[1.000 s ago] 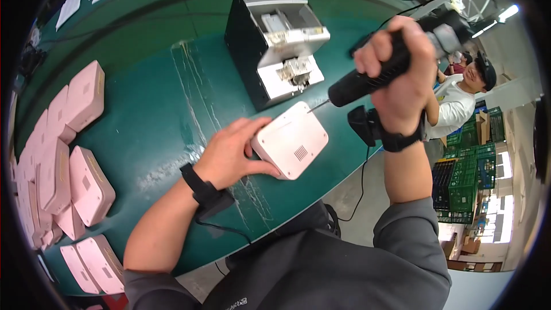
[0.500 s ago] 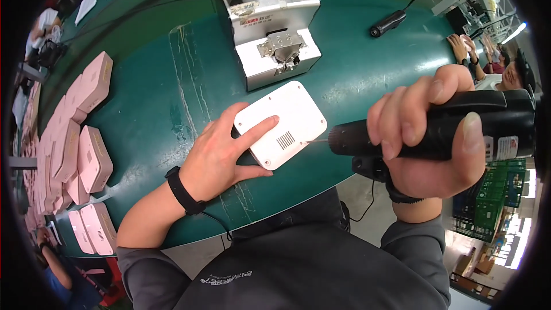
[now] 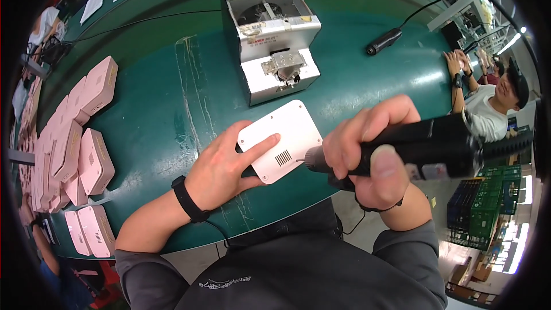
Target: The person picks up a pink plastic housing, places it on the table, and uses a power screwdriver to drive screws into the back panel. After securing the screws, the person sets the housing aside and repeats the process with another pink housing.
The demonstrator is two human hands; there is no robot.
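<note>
A white rounded plastic casing (image 3: 287, 132) with a small vent grille lies on the green table (image 3: 172, 109). My left hand (image 3: 224, 163) holds it down, index finger stretched across its top, a black band on the wrist. My right hand (image 3: 373, 149) grips a black electric screwdriver (image 3: 425, 149), held level, its tip touching the casing's lower right edge beside the grille.
A grey screw feeder machine (image 3: 272, 40) stands just behind the casing. Several pink-white casings (image 3: 74, 143) are piled along the table's left side. A second black screwdriver (image 3: 383, 41) lies at the back right. Another person (image 3: 488, 103) sits at the right. Green crates (image 3: 488, 206) stand below.
My right hand has brought the screwdriver down from near the feeder to the casing's lower right edge. My left hand has kept the casing pressed to the table.
</note>
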